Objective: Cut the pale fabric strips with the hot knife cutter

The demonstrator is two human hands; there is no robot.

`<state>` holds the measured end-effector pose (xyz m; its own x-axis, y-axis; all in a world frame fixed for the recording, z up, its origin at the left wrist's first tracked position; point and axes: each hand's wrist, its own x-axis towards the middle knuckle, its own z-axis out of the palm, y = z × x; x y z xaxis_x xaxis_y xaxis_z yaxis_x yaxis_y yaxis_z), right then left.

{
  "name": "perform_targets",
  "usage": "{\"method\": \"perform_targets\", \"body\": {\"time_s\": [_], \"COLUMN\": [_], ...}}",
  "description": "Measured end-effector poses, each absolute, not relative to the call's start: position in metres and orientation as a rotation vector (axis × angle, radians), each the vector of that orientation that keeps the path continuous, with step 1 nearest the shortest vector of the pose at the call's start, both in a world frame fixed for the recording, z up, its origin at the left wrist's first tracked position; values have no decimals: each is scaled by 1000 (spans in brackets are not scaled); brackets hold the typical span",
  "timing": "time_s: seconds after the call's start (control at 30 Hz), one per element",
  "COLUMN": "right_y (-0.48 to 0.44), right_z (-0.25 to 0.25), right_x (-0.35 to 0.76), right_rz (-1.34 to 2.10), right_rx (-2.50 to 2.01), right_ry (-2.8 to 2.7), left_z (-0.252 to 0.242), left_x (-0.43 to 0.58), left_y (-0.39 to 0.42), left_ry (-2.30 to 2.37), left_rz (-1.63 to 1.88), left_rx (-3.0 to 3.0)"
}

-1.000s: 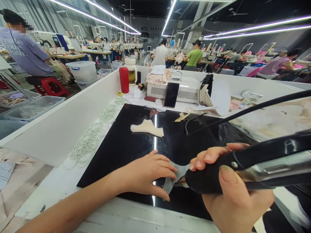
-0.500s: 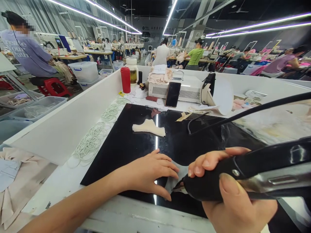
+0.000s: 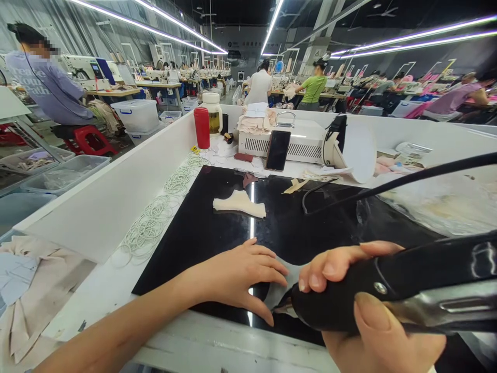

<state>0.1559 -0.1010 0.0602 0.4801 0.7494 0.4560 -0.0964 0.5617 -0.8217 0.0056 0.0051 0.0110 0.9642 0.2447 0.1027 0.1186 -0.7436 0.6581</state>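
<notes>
My left hand [image 3: 236, 277] lies flat with fingers spread on a small grey fabric piece [image 3: 280, 286] on the black glossy work surface [image 3: 202, 228]. My right hand [image 3: 373, 311] grips the handle of a black hand-held tool [image 3: 407, 287], whose tip touches the fabric piece beside my left fingertips. A black cord [image 3: 404, 181] runs from the tool across the surface. A cream fabric piece [image 3: 239, 203] lies farther back on the black surface.
White rubber rings [image 3: 155, 217] lie along the left white wall [image 3: 97, 202]. At the back stand a red bottle [image 3: 201, 128], a jar [image 3: 212, 111], a white machine [image 3: 287, 140] with a phone [image 3: 278, 150] leaning on it. Beige fabric [image 3: 27, 295] lies at left. Other people work behind.
The view has shifted slightly; my right hand and the tool have dropped a little lower. My left hand stays on the grey fabric piece.
</notes>
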Motion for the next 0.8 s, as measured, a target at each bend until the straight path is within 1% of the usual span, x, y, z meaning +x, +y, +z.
{"method": "perform_targets", "body": {"time_s": [0.17, 0.4, 0.57, 0.8], "right_y": [-99, -88, -81, -77], "right_z": [65, 79, 71, 64], "right_x": [160, 193, 197, 193], "right_rz": [589, 387, 371, 387], "right_rx": [-833, -913, -883, -861], "right_ry": [-923, -668, -727, -777], "left_z": [14, 9, 6, 4], "left_x": [4, 6, 8, 7], "left_y": [5, 1, -3, -3], "left_ry": [238, 229, 228, 238], "left_rz": [256, 448, 337, 291], "left_rx": [2423, 2449, 2515, 2560]}}
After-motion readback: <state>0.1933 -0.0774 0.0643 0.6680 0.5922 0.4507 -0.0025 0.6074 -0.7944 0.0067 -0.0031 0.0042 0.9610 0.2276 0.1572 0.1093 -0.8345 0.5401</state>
